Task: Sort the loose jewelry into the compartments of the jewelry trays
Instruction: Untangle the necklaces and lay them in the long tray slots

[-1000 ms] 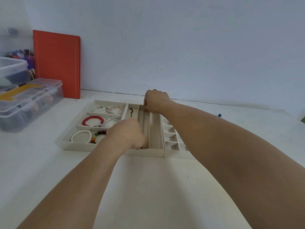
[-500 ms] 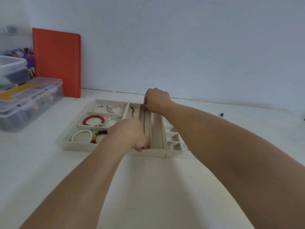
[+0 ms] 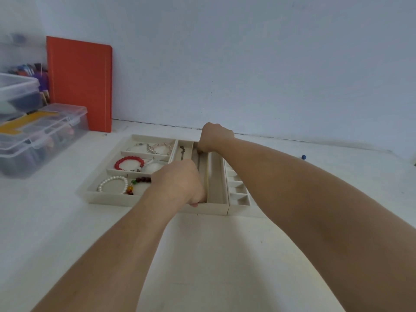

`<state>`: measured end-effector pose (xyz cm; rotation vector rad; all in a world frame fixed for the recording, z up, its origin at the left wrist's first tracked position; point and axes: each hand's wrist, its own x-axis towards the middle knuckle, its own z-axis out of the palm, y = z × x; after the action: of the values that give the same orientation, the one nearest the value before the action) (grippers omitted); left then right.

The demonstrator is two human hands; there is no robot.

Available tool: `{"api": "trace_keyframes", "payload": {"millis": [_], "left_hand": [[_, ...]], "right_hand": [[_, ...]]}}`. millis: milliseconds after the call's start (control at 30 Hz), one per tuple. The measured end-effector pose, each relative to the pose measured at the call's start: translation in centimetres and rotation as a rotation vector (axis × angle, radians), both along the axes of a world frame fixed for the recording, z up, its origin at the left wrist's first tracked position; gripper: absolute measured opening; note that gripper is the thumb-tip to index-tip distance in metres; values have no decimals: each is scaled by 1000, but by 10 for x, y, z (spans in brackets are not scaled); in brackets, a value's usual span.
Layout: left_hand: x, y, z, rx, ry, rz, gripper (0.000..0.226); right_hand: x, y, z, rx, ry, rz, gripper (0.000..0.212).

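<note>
The left hand (image 3: 180, 183) and right hand (image 3: 213, 137), fingers curled, are pinching opposite ends of a thin dark chain necklace (image 3: 199, 162), stretching it along a narrow slot of the cream compartmented jewelry tray (image 3: 108, 195) lying near the white table's (image 3: 225, 255) back edge.

Jewelry tray (image 3: 108, 195) lying on table (image 3: 225, 255) before wall (image 3: 247, 64); second tray (image 3: 244, 207) sitting just right, touching it. Bracelets (image 3: 129, 163) lying in left compartments of jewelry tray, chain (image 3: 199, 162) stretching along long slot right of them. Left hand (image 3: 180, 183) sitting at near end of slot, right hand (image 3: 213, 137) at far end. Plastic boxes (image 3: 40, 131) standing far left; board (image 3: 80, 83) leaning on wall behind them. Small bead (image 3: 303, 157) lying far right, well apart from trays.
</note>
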<state>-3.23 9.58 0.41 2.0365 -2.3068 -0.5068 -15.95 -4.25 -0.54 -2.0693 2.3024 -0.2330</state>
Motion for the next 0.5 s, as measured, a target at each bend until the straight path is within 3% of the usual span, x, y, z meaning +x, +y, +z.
{"api": "trace_keyframes", "payload": {"millis": [500], "left_hand": [[1,-4,-3,6,42,-1,19]], "right_hand": [[-1,-2,-7,-28,-55,-14,19]]}}
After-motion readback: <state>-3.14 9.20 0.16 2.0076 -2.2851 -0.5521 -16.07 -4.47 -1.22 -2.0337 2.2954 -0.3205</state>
